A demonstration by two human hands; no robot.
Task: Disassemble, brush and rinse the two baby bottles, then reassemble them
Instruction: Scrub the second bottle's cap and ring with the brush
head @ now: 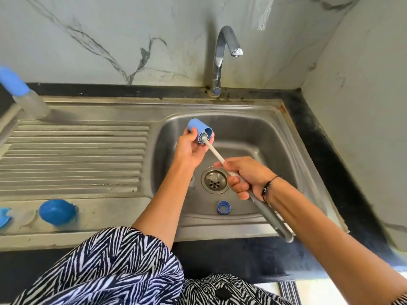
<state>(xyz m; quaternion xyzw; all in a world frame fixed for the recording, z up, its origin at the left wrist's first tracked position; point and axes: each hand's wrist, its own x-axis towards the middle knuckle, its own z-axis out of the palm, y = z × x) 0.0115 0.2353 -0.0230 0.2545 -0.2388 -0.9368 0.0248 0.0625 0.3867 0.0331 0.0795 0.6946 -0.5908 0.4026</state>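
**Brush in the blue cap**

A blue ring (223,207) lies at the sink's (273,137) near edge. Above the drain, the right hand (246,176) grips the brush (214,153). The left hand (191,148) pinches the cap (197,127), bristles inside. A bottle (24,95) stands at the counter's far left corner.

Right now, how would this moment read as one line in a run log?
step: brushing cap | left hand: holds cap | right hand: grips brush, head inside cap | ring: in sink | tap: off
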